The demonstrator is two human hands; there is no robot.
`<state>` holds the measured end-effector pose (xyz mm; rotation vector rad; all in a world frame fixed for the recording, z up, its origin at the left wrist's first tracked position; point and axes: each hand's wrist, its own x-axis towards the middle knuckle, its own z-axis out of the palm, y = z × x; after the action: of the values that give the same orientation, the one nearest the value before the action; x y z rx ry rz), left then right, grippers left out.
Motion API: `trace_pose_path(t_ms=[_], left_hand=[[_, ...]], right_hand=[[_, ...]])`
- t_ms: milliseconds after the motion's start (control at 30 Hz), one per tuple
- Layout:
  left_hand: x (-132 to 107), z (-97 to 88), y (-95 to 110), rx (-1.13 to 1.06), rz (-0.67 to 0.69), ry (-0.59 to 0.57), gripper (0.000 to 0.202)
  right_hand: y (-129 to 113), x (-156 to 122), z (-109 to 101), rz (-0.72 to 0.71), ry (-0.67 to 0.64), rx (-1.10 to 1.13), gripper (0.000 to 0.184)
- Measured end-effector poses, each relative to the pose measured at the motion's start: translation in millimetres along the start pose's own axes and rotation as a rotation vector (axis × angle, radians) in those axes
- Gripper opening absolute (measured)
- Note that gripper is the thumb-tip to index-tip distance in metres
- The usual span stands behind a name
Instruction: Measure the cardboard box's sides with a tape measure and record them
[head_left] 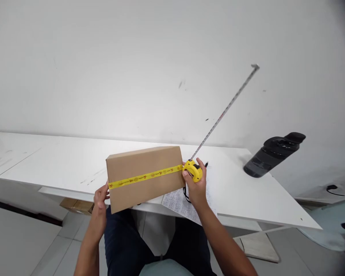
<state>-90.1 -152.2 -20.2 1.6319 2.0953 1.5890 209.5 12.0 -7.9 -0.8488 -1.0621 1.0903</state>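
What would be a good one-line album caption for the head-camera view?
Left hand against a taped cardboard box, right hand gripping a yellow tape measure, its blade extended.

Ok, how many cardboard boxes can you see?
2: one taped box touching the left hand, one partly hidden brown box below the desk, at left. Others may be hidden.

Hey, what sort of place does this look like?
Probably an office or small workroom: there's a long white flat-topped desk, a white paper sheet covered in small writing, and a yellow handheld tape measure with its blade extended.
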Motion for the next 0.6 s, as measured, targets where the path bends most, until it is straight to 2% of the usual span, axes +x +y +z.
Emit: trace_pose_path(t_ms=[100, 233, 433, 533, 600], left_hand=[[-13.0, -2.2, 16.1, 0.016, 0.072, 0.055, 0.094], [-29.2, 16.4, 35.2, 0.002, 0.134, 0.047, 0.085], [-55.9, 61.2, 52.7, 0.039, 0.042, 0.049, 0.088], [-62.0, 79.6, 62.6, 0.087, 0.068, 0.048, 0.087], [-61.3, 85.0, 67.3, 0.107, 0.116, 0.07, 0.086]], right_hand=[[-13.4, 15.7, 3.8, 0.005, 0.064, -0.036, 0.064], [-28.4, 35.0, 19.0, -0.026, 0.111, -0.151, 0.056], [-38.6, 52.5, 50.5, -0.157, -0.005, -0.3, 0.049], [-33.3, 60.8, 64.0, -0.217, -0.056, -0.384, 0.045], [-33.2, 66.5, 65.7, -0.25, -0.09, -0.425, 0.043]])
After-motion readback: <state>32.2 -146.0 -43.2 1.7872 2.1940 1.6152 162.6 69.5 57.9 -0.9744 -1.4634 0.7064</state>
